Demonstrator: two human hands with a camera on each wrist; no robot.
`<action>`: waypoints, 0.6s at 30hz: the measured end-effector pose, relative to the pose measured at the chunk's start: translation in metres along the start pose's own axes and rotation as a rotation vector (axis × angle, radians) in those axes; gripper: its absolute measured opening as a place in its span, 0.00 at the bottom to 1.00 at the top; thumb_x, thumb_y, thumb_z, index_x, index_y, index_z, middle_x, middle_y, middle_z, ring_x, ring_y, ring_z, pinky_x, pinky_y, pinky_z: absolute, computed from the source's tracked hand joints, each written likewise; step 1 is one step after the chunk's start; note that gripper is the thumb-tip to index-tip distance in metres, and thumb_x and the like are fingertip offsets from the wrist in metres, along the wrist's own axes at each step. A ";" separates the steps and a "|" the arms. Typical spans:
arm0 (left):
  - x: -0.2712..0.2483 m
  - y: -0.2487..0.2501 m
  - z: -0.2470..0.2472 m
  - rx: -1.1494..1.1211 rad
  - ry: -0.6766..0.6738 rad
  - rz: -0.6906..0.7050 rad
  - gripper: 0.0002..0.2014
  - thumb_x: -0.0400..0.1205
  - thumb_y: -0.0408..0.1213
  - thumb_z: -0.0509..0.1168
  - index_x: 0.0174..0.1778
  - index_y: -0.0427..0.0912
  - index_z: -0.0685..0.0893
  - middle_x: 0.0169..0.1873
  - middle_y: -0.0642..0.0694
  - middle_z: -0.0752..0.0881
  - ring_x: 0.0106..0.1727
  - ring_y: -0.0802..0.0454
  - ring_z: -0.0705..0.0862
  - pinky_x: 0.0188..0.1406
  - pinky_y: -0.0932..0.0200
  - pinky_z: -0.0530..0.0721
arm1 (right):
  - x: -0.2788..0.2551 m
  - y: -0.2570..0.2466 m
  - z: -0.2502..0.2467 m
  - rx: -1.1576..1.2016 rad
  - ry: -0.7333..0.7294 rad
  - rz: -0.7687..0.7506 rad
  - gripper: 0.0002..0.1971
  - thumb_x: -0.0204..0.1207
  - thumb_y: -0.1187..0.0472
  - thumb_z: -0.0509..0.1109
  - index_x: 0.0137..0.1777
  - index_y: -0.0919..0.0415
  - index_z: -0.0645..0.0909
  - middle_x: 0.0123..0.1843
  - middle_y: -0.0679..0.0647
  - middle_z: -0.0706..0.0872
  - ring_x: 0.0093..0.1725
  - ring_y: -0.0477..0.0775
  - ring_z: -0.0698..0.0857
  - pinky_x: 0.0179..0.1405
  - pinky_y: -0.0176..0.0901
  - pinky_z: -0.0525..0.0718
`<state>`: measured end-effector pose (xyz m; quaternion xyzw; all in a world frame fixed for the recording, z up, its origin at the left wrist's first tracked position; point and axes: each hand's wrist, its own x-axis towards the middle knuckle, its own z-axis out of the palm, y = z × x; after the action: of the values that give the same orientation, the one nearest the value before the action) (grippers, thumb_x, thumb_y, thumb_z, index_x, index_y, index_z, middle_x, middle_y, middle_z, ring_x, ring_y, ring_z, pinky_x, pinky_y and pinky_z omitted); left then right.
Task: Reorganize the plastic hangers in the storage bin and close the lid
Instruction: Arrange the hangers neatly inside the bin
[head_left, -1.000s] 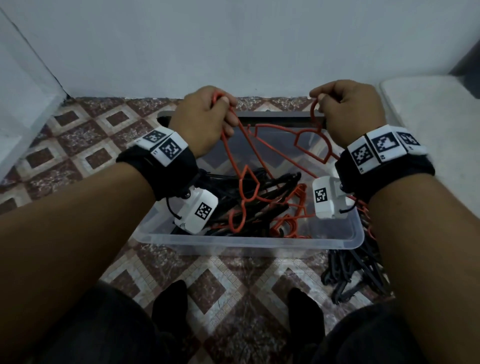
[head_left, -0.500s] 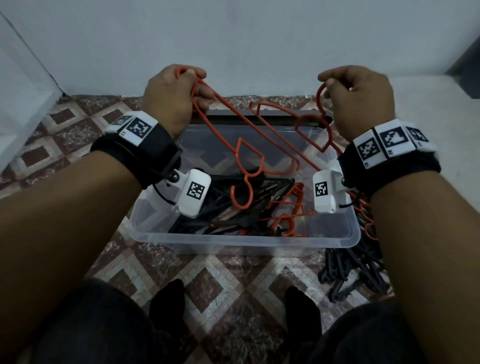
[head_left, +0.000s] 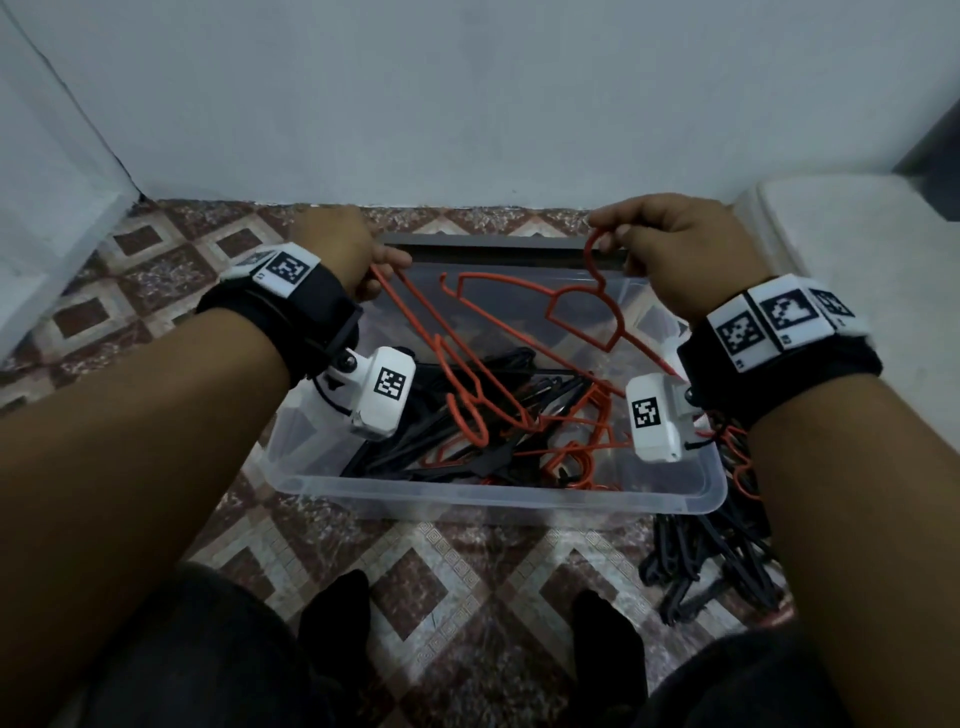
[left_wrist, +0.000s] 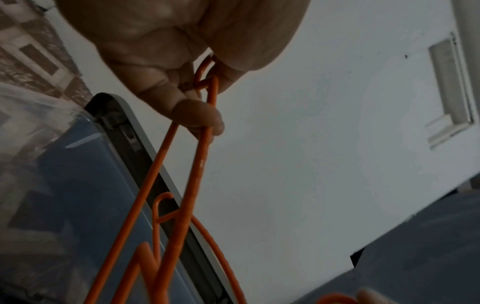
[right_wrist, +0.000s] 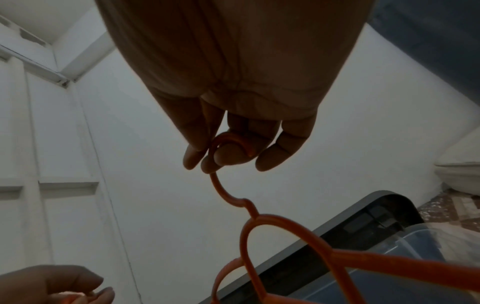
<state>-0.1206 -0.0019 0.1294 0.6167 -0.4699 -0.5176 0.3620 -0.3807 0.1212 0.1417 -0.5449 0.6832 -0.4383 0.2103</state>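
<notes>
Both hands raised over the bin's (head_left: 498, 499) far edge, knuckles up. L hand (head_left: 332, 249) at far-left corner, fingers curled, pinching end of one orange hanger (head_left: 436, 348) that slopes down into bin. R hand (head_left: 675, 249) at far-right corner, thumb + fingertips pinching hook of second orange hanger (head_left: 587, 317). Black hangers (head_left: 467, 410) piled on bin floor. Lid (head_left: 498, 248) behind far edge.

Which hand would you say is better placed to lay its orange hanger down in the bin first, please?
Probably the left hand: its orange hanger already slopes into the bin.
</notes>
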 end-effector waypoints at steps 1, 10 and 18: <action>-0.001 -0.001 0.000 -0.046 -0.014 -0.041 0.11 0.84 0.30 0.49 0.37 0.37 0.72 0.27 0.40 0.89 0.19 0.50 0.76 0.17 0.66 0.72 | 0.000 0.000 0.000 0.011 -0.020 -0.004 0.16 0.79 0.69 0.63 0.51 0.50 0.89 0.45 0.52 0.92 0.38 0.48 0.86 0.41 0.39 0.85; 0.015 -0.013 -0.012 -0.443 0.051 -0.166 0.12 0.88 0.39 0.54 0.40 0.40 0.71 0.17 0.40 0.84 0.28 0.46 0.90 0.22 0.58 0.86 | -0.011 -0.011 0.006 -0.132 -0.269 -0.085 0.07 0.76 0.48 0.74 0.48 0.48 0.89 0.44 0.47 0.91 0.47 0.47 0.89 0.52 0.45 0.86; 0.009 -0.012 -0.009 -0.570 0.029 -0.231 0.13 0.90 0.39 0.52 0.66 0.41 0.76 0.27 0.40 0.83 0.28 0.42 0.90 0.26 0.55 0.88 | -0.012 -0.012 0.011 -0.296 -0.332 -0.174 0.04 0.72 0.47 0.78 0.43 0.43 0.87 0.36 0.34 0.87 0.33 0.37 0.82 0.33 0.29 0.78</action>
<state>-0.1093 -0.0069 0.1173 0.5467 -0.2275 -0.6575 0.4659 -0.3619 0.1285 0.1439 -0.6913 0.6463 -0.2544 0.1991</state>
